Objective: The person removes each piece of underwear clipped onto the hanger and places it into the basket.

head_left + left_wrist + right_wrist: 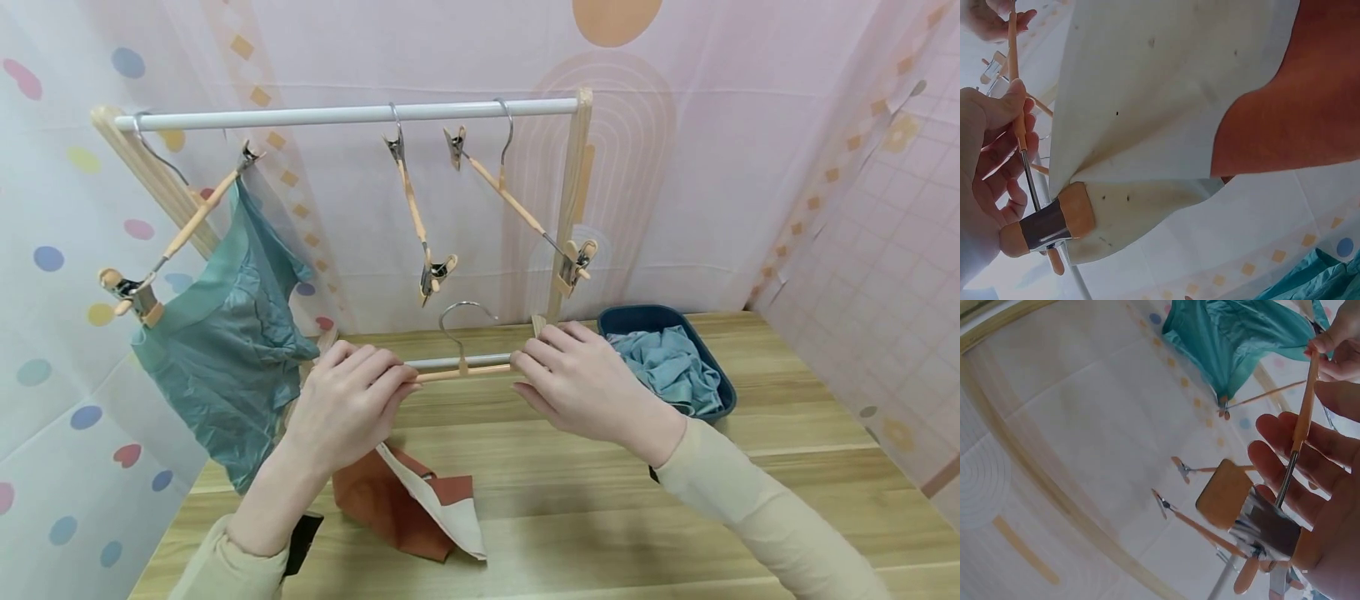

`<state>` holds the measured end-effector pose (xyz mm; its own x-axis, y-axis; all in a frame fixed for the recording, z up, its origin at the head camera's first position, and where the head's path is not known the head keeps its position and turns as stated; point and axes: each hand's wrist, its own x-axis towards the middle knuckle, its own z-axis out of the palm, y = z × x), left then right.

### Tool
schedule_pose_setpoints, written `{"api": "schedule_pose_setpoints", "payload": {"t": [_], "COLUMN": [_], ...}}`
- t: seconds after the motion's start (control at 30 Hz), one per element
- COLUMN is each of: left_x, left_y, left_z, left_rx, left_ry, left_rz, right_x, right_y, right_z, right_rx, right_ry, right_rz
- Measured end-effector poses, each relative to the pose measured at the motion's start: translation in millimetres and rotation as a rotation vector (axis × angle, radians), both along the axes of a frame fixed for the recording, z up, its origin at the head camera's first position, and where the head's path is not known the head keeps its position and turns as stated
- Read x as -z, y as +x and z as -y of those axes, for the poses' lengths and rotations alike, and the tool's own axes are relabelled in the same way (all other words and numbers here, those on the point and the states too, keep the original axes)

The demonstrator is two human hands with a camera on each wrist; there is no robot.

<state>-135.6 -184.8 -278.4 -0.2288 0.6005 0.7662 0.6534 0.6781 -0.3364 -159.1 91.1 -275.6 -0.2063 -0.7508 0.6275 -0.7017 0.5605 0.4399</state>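
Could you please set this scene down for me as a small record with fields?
Left hand: grips the held hanger's bar with the left hand
Right hand: right hand holds the bar's other side
Held hanger: clip hanger, off the rail
Left clip: the left clip pinches the rust-and-cream garment
Right clip: no cloth seen in the right clip
Rail, left end: teal garment on a hanger
Table, right: blue bin holding teal cloth

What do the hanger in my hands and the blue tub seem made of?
Hanger: the hook looks like polished metal, being thin and silvery; the smooth, even tan bar could be plastic or coated wood. Tub: probably plastic, with a smooth surface and rounded corners.
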Motion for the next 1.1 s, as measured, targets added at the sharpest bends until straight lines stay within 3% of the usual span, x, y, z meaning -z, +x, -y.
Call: {"api": "schedule_pose_setpoints", "payload": {"t": [0.23, 0.53, 0.67, 1.1], "left_x": [1.4, 2.7, -0.3, -8.5], "left_y": [0.4, -0.1, 1.8, 11.1], "left_z": [-1.6, -0.4, 2.4, 34.6], "left_rx": [0.0, 0.019, 0.006, -0.156], "left_ry": [-0.001, 0.006, -0.015, -0.032], "left_rz": [0.008, 0.037, 0.08, 0.23], "right_x": [4.7, 5.9, 7.1, 10.9], "right_y": [-2.7, -1.4, -1.9, -8.0], "right_z": [6.1, 6.1, 5.4, -6.3], "right_rx": [0.0, -0.019, -0.036, -0.021], "right_ry": [0.008, 0.019, 0.013, -0.008], "right_rz": [-0.051, -0.005, -0.007, 0.027]}}
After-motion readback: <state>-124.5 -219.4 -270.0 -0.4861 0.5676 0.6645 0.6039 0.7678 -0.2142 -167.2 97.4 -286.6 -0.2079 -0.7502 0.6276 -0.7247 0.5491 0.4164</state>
